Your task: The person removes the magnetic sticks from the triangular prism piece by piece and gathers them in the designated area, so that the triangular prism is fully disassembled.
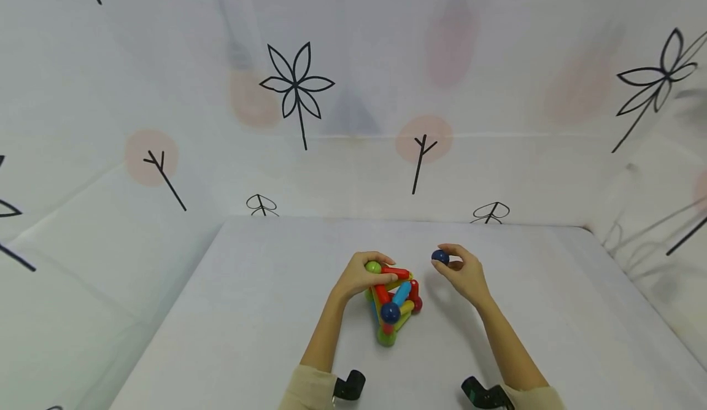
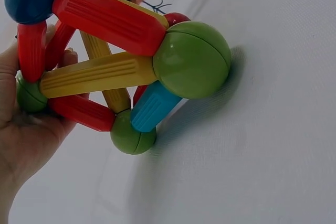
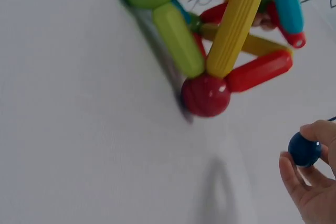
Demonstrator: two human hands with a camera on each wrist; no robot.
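A frame of coloured rods and balls is on the white table, in red, yellow, blue and green. My left hand grips it at the upper left, around a green ball and the adjoining rods. Another blue ball forms the frame's near corner, while a red ball sits at a right-hand corner. To the right of the frame, my right hand pinches a loose dark blue ball between thumb and fingers. That ball is held in the air, apart from the frame.
The white tabletop spreads out around both hands. Behind it hangs a pale cloth printed with black plant outlines and pink spots. Black devices are worn at both wrists beside the beige sleeves.
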